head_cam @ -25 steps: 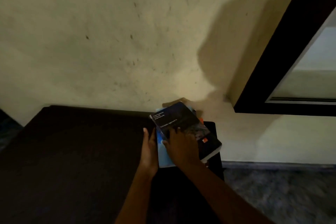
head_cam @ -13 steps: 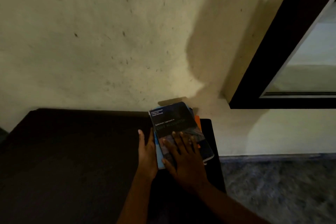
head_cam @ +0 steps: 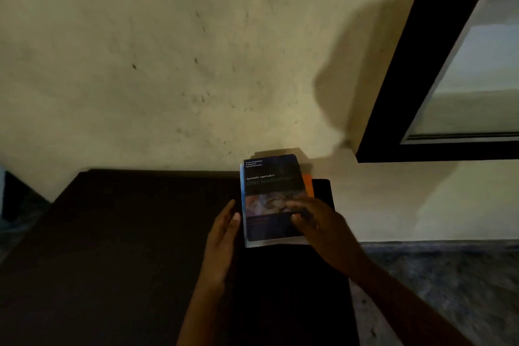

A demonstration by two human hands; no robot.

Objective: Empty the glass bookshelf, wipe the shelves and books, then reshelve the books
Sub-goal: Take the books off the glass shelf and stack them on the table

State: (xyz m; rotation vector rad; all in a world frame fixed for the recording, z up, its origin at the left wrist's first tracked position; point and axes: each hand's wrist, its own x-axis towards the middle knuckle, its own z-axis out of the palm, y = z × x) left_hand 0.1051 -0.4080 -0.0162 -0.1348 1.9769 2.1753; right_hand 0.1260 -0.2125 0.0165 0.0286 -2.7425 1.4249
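Note:
A dark blue book (head_cam: 269, 185) with white title text lies on top of a small stack at the back right corner of a dark table (head_cam: 126, 247). An orange book (head_cam: 307, 184) peeks out beneath it on the right. My left hand (head_cam: 223, 230) is flat and upright against the stack's left edge, fingers straight. My right hand (head_cam: 314, 222) hovers over the lower right of the top cover with relaxed fingers, blurred. The glass bookshelf (head_cam: 449, 73) shows as a dark frame at the upper right, no books visible in it.
A stained cream wall (head_cam: 168, 64) rises directly behind the table. Grey carpet floor (head_cam: 435, 289) lies to the right of the table, below the shelf frame. A dark gap opens at the far left edge.
The top book has been turned from skewed to square with the stack. My right hand has slid from flat on the cover toward its right side; the left hand stays at the left edge.

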